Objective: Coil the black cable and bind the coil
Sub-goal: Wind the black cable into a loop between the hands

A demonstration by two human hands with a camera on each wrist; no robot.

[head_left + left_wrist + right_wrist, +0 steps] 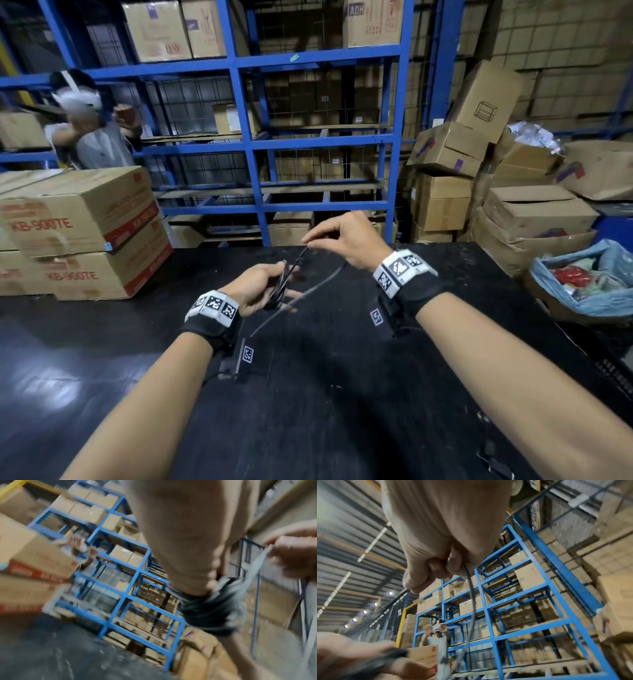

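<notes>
Above the black table (342,394), my left hand (265,289) grips a small bundle of black cable loops (282,284). In the left wrist view the loops (209,612) wrap around my fingers. A strand runs from the bundle up to my right hand (337,240), which pinches the cable between thumb and fingertips a little higher and to the right. In the right wrist view the cable (471,595) hangs down from that pinch toward the blurred left hand (359,660). A loose length of cable (308,291) trails down onto the table under my hands.
Stacked cardboard boxes (78,233) sit on the table's left end. Blue metal racking (322,144) with cartons stands behind the table. More cartons (496,178) pile up at the right, beside a blue-lined bin (589,277). Another person (92,130) stands at the back left.
</notes>
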